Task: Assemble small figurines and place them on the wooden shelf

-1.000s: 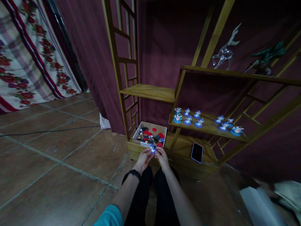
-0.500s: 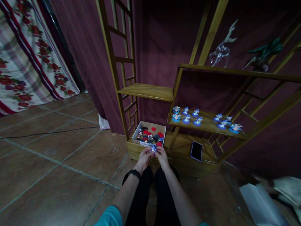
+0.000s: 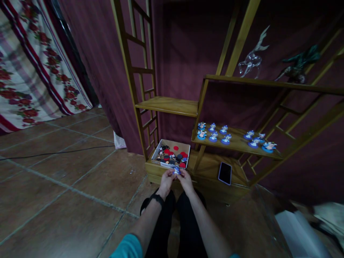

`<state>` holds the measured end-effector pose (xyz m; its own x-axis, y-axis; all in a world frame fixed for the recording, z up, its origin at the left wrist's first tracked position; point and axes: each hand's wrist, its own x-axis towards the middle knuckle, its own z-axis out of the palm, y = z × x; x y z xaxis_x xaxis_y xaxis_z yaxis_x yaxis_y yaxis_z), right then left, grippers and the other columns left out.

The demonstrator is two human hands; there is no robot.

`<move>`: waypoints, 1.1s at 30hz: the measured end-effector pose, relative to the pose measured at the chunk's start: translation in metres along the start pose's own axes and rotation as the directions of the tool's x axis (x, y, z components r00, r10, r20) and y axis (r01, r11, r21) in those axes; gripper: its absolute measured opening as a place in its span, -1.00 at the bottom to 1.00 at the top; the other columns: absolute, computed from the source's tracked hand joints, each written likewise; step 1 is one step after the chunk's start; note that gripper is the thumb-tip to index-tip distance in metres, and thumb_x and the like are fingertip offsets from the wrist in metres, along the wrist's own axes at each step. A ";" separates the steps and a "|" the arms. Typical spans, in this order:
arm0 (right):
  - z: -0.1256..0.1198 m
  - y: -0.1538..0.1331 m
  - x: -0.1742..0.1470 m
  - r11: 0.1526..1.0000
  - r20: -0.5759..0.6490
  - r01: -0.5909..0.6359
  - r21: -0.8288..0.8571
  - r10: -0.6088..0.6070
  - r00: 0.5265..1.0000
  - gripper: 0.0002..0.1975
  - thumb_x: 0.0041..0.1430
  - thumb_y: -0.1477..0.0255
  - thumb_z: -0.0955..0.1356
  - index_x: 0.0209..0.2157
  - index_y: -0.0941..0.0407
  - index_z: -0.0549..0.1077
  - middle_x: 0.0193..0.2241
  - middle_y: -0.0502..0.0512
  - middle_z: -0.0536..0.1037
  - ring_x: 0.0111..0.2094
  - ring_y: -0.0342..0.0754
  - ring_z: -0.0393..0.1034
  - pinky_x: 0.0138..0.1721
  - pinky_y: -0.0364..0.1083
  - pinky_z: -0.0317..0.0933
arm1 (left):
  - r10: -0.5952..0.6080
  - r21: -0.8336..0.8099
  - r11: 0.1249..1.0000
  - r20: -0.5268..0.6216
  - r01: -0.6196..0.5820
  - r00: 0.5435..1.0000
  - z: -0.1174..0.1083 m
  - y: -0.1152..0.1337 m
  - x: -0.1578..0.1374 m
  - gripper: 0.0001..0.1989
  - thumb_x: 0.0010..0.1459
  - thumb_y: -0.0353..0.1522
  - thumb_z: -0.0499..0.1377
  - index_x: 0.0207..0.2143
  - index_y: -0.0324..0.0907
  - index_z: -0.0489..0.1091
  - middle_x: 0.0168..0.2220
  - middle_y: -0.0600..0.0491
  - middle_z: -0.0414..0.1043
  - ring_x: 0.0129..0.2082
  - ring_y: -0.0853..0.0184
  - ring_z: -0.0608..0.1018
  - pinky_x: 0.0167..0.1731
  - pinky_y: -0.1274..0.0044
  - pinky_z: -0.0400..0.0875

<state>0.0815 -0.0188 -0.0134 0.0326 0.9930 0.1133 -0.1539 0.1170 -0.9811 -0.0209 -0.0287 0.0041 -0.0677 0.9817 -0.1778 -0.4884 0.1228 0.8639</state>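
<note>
Between my two hands is a small purple-and-white figurine point(image 3: 176, 171) on a purple base, upright. My left hand point(image 3: 167, 180) pinches its left side, and my right hand point(image 3: 185, 179) pinches its right side. Just beyond my fingers stands an open cardboard box point(image 3: 182, 144) on the low wooden ledge. Inside it lie several loose figurine parts with red discs point(image 3: 176, 148) and dark discs point(image 3: 179, 156). Similar purple figurines point(image 3: 226, 139) stand on the shelf to the right, among pink-and-blue figurines point(image 3: 201, 134) on blue bases.
A phone point(image 3: 225, 173) lies on the lower ledge at right. A glass deer point(image 3: 252, 61) and a dark green statue point(image 3: 298, 66) stand on the upper shelf point(image 3: 258, 81). A bare shelf board point(image 3: 172, 104) juts out above the box. A cable point(image 3: 59, 152) crosses the tiled floor.
The figurine's front shows more fully above my fingertips now. Both hands keep their pinch in nearly the same place; the view has shifted slightly.
</note>
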 end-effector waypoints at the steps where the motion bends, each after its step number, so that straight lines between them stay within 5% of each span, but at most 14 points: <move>1: -0.001 0.000 0.000 1.000 -0.002 0.000 -0.006 0.000 1.000 -0.72 -0.13 0.38 0.35 -0.28 0.09 0.45 -0.36 0.03 0.54 -0.31 -0.03 0.41 -0.26 -0.07 0.29 | -0.008 -0.011 1.000 0.006 0.008 1.000 0.000 0.000 0.000 -0.65 -0.31 -0.42 0.35 -0.37 -0.29 0.41 -0.51 0.04 0.46 -0.56 0.46 0.45 -0.48 0.61 0.33; 13: -0.002 -0.004 0.001 0.998 -0.044 -0.040 0.043 0.042 0.998 -0.73 -0.21 0.39 0.40 -0.35 0.14 0.47 -0.36 0.09 0.56 -0.31 0.00 0.43 -0.22 -0.03 0.28 | -0.114 -0.094 0.990 -0.060 0.108 0.992 0.003 0.006 -0.003 -0.74 -0.18 -0.57 0.28 -0.34 -0.31 0.41 -0.43 -0.04 0.50 -0.48 0.40 0.53 -0.41 0.56 0.44; 33: -0.005 0.006 0.003 0.998 -0.027 -0.029 -0.055 0.028 0.999 -0.72 -0.17 0.37 0.38 -0.32 0.14 0.42 -0.32 0.10 0.55 -0.27 0.00 0.43 -0.19 -0.02 0.28 | -0.090 -0.110 0.991 -0.118 0.077 0.989 0.008 0.002 -0.006 -0.78 -0.24 -0.50 0.32 -0.44 -0.31 0.42 -0.50 -0.02 0.49 -0.50 0.37 0.53 -0.45 0.56 0.44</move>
<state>0.0851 -0.0148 -0.0199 0.0547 0.9951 0.0818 -0.1005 0.0870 -0.9911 -0.0150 -0.0329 0.0106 -0.1260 0.9426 -0.3094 -0.5852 0.1812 0.7904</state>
